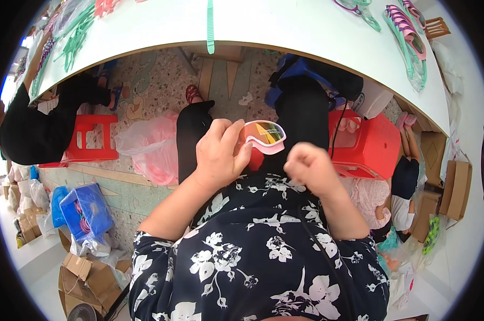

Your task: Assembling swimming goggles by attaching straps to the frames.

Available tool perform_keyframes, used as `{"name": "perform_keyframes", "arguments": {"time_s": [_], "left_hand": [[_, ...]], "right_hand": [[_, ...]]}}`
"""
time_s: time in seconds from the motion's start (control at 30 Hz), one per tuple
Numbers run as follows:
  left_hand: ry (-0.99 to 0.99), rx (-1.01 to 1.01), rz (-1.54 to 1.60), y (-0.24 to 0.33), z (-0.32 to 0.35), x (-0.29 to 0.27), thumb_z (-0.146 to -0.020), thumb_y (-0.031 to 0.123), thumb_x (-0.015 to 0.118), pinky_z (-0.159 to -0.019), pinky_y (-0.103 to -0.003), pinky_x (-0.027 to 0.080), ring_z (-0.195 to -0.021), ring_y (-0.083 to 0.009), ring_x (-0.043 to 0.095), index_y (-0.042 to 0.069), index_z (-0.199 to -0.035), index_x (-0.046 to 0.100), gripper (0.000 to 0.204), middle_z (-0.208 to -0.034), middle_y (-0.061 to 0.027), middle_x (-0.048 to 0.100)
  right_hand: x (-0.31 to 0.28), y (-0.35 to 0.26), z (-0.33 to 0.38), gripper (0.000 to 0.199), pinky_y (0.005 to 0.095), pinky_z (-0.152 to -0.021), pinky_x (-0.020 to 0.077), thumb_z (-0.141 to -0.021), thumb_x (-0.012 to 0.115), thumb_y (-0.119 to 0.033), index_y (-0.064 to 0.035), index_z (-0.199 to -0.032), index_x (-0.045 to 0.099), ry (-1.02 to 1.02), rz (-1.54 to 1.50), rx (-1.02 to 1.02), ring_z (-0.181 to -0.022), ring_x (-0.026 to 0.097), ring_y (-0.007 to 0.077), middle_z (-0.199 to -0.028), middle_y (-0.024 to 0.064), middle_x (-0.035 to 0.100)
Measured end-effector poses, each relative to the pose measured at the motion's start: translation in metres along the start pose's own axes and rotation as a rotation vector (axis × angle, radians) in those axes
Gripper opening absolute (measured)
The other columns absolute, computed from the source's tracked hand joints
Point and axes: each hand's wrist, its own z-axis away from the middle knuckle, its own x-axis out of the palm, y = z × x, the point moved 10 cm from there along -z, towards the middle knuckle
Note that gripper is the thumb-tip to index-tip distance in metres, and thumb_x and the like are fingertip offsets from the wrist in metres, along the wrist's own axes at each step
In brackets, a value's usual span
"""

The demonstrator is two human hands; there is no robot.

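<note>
L hand (220, 150) grips goggles (267, 134); blue bin (102, 214) w/ pink coils (83, 219).

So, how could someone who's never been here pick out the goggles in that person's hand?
Start at the big white table across the top and drop below its edge to the person's left hand. It holds pink-framed goggles with a shiny orange-yellow lens. Unlike the green-strapped pairs at the table's right end, these show no green strap.
</note>
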Motion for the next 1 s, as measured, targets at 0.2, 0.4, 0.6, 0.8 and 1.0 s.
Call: {"name": "perform_keyframes", "arguments": {"time_s": [0.2,0.4,0.6,0.8,1.0], "left_hand": [[-0.138,0.089,0.154,0.022,-0.004,0.012,-0.082,0.022,0.072,-0.063,-0.035,0.054,-0.073,-0.0247,0.065,0.004,-0.112,0.065,0.036,-0.095,-0.0108,0.059],[-0.139,0.154,0.092,0.031,-0.001,0.011,-0.08,0.024,0.074,-0.06,-0.035,0.053,-0.071,-0.0249,0.065,0.004,-0.11,0.066,0.037,-0.094,-0.0101,0.06],[-0.151,0.141,0.064,0.029,0.003,0.011,-0.081,0.029,0.074,-0.061,-0.035,0.054,-0.071,-0.0246,0.065,0.004,-0.109,0.066,0.038,-0.094,-0.01,0.06],[-0.199,0.18,-0.007,0.027,0.006,0.015,-0.084,0.035,0.073,-0.063,-0.036,0.054,-0.073,-0.0263,0.066,0.004,-0.111,0.065,0.042,-0.096,-0.0105,0.061],[-0.245,0.181,-0.075,0.029,0.006,0.024,-0.084,0.039,0.073,-0.065,-0.037,0.056,-0.077,-0.0287,0.067,0.006,-0.115,0.065,0.045,-0.106,-0.0142,0.063]], "right_hand": [[-0.001,-0.083,0.001,0.076,0.0306,-0.078,0.049,-0.063,0.094,-0.031,-0.0037,-0.127,0.064,0.151,0.748,-0.571,-0.092,0.06,0.0197,-0.108,0.0073,0.059],[0.01,-0.072,-0.016,0.055,0.0276,-0.076,0.0478,-0.068,0.088,-0.024,-0.0008,-0.115,0.07,0.013,0.678,-0.544,-0.09,0.058,0.0171,-0.102,0.009,0.059],[0.017,-0.053,-0.012,0.031,0.0295,-0.073,0.049,-0.073,0.08,-0.013,-0.002,-0.1,0.069,0.268,0.5,-0.785,-0.083,0.058,0.0195,-0.093,0.0095,0.058],[0.018,-0.045,-0.019,0.03,0.0293,-0.074,0.0482,-0.074,0.077,-0.01,-0.0008,-0.101,0.068,0.194,0.489,-0.664,-0.086,0.058,0.0201,-0.095,0.0099,0.057],[0.011,-0.041,-0.018,0.022,0.0334,-0.074,0.0508,-0.076,0.078,-0.015,-0.0048,-0.094,0.071,0.314,0.485,-0.716,-0.081,0.06,0.0233,-0.088,0.0098,0.057]]}}
